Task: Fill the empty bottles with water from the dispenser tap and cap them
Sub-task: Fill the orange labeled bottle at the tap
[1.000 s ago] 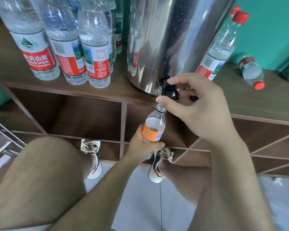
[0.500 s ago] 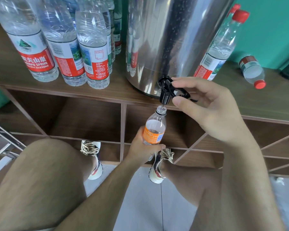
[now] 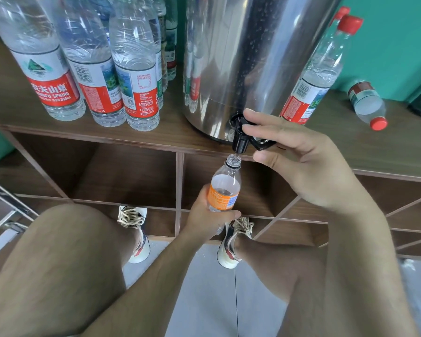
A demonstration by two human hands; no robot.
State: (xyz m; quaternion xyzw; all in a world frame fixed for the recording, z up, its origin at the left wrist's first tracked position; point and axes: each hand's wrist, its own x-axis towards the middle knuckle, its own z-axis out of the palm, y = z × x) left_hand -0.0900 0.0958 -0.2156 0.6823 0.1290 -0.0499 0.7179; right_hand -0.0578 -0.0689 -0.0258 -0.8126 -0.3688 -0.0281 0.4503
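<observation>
Teal wall (image 3: pixel 387 45) behind; a brown wooden table (image 3: pixel 175 132) runs across the view, with open cubby compartments (image 3: pixel 122 176) beneath it and pale floor tiles (image 3: pixel 204 300) nearest.

Head view:
- A steel dispenser (image 3: pixel 241 57) stands mid-table, its wall beaded with droplets. Its black tap (image 3: pixel 241 139) hangs over the near table edge.
- Left of it, a cluster of uncapped red-labelled bottles (image 3: pixel 134 76), upright and close together.
- Right of it, a red-capped bottle (image 3: pixel 319 71) upright just beside the dispenser. Farther right, another capped bottle (image 3: pixel 367 105) lies on its side.
- The person's right hand (image 3: pixel 309 166) is at the tap. Its fingers (image 3: pixel 265 128) lie over the lever with the thumb below, pinching it lightly.
- The left hand (image 3: pixel 204 217) is wrapped round the lower body of a small orange-labelled bottle (image 3: pixel 225 188). It holds the bottle upright in front of the cubbies, open mouth directly under the spout, close but not touching. No cap is on it.
- The water level inside cannot be read.
- Below are bare knees and two laced shoes (image 3: pixel 134 232) on the tiles.
</observation>
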